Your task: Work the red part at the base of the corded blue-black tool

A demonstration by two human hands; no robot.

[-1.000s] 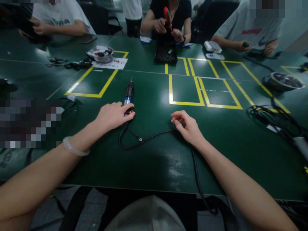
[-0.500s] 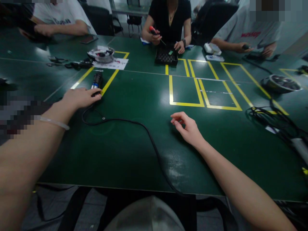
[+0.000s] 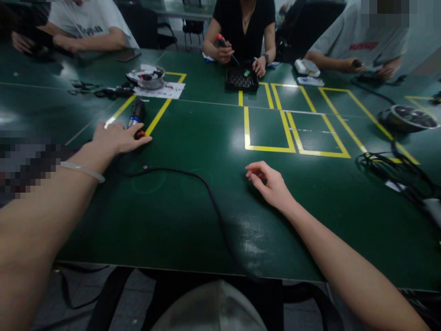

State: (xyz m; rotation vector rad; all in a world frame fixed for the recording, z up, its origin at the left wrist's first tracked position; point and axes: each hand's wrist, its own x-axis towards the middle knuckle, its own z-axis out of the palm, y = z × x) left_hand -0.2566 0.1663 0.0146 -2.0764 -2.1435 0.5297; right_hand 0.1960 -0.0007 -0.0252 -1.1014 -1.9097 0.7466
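Observation:
My left hand (image 3: 115, 138) reaches out to the left and lies over the rear end of an electric screwdriver (image 3: 137, 112), fingers closed over it. The black and blue tool lies on the green table (image 3: 193, 216) beside a yellow tape line, tip pointing away from me. Its black cable (image 3: 210, 197) curves from under the hand across the table and drops over the front edge. My right hand (image 3: 270, 184) rests on the table at the middle, thumb and forefinger pinched together; whatever sits between them is too small to make out.
Yellow tape rectangles (image 3: 268, 131) mark the table. Across it, other people work over a black tray (image 3: 241, 79). A bowl of parts (image 3: 148, 77) and a paper sheet (image 3: 161, 90) sit far left. A round fan (image 3: 409, 117) and tangled cables (image 3: 389, 168) lie at right.
My left hand has carried the screwdriver from the table's middle out to the left by the yellow line, dragging the cable along. My right hand has stayed in place.

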